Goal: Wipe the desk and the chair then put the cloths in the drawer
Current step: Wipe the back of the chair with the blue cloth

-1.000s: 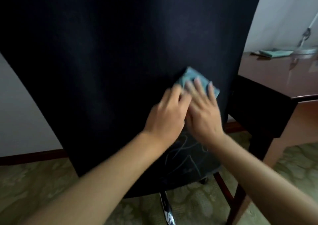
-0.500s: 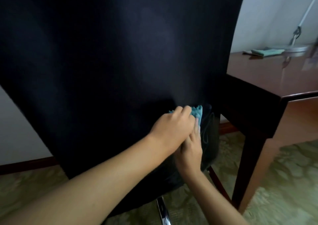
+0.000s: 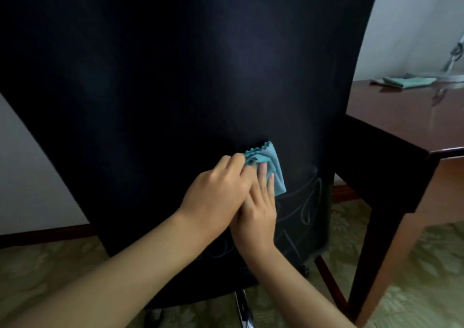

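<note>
A: Where's our cloth [image 3: 267,163]?
B: Bunched against the lower chair back [image 3: 175,76]. Our left hand [image 3: 216,194] grips its left edge, fingers curled; our right hand [image 3: 258,209] presses it flat with straight fingers. Hands are touching, left over right.
A: Second cloth [image 3: 409,81]?
B: Lying on the counter [image 3: 401,116] at far right, beside the lamp base [image 3: 452,77], well apart from us.

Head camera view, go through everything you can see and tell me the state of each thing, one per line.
Chair back: upright, being wiped low down.
Blue cloth: crumpled, pressed against the chair back.
Left hand: fingers curled, gripping the cloth.
Right hand: fingers straight, flat on the cloth.
Second cloth: folded, lying on the desk.
Desk: bare and glossy near the chair.
</note>
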Available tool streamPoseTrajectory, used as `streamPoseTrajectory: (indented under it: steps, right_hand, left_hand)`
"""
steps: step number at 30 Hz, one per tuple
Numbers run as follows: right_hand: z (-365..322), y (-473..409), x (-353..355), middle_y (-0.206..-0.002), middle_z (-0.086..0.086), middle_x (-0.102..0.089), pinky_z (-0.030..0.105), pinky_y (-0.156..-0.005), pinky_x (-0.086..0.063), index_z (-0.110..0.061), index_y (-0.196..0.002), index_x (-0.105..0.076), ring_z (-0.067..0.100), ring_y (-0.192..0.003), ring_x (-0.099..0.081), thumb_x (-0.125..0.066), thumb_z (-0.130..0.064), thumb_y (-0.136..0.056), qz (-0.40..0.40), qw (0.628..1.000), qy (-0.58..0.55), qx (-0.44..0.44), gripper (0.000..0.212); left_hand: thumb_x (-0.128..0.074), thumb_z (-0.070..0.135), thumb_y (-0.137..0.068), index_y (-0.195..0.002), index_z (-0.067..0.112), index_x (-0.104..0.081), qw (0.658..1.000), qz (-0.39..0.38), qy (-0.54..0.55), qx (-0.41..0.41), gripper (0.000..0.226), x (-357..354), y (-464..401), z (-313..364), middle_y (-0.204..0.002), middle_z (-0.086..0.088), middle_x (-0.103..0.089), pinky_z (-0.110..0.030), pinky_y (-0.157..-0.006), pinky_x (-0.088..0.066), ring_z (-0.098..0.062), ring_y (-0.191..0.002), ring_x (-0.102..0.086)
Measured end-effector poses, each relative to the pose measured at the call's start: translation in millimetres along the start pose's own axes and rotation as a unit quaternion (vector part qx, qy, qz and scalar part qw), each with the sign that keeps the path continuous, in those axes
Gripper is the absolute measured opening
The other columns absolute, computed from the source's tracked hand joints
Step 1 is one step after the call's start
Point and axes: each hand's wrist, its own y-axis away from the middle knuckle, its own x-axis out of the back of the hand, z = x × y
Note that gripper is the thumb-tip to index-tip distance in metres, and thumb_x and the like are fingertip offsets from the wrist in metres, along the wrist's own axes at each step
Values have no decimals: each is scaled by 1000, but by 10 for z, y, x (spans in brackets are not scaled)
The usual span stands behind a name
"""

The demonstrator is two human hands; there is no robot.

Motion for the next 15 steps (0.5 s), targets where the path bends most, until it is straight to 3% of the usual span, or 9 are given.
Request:
streamPoseTrajectory:
  steps: [3, 9, 15]
  right_hand:
    - [-94, 70, -62, -139, 14, -55, 54, -116, -27, -3, -125, -64, 34, -143, -31, -68, -6, -88, -12, 998, 26, 59, 38]
    - [-232, -83, 141, -146, 13, -47, 55, -116, -27, -3, -132, -57, 33, -143, -29, -48, -9, -93, -36, 992, 48, 107, 41]
    - [306, -518, 595, -146, 17, -45, 55, -117, -24, 1, -128, -60, 31, -145, -27, -59, -1, -88, 30, 992, 64, 109, 41]
  left_hand:
    - [-56, -1, -71, -80, 9, -62, 999, 13, 24, 31, 15, -26, 245, -143, -79, -8, -56, -30, -43, -49, -23, -69, -61]
    - [-67, -12, -71, -89, 8, -66, 997, 16, 47, 51, 27, 109, 405, -253, -86, -7, -58, -37, -51, -55, -23, -75, -60]
    - [-65, -7, -72, -85, 10, -63, 986, 80, 141, 36, 21, 230, -258, 243, -87, -8, -59, -39, -62, -52, -28, -80, -60]
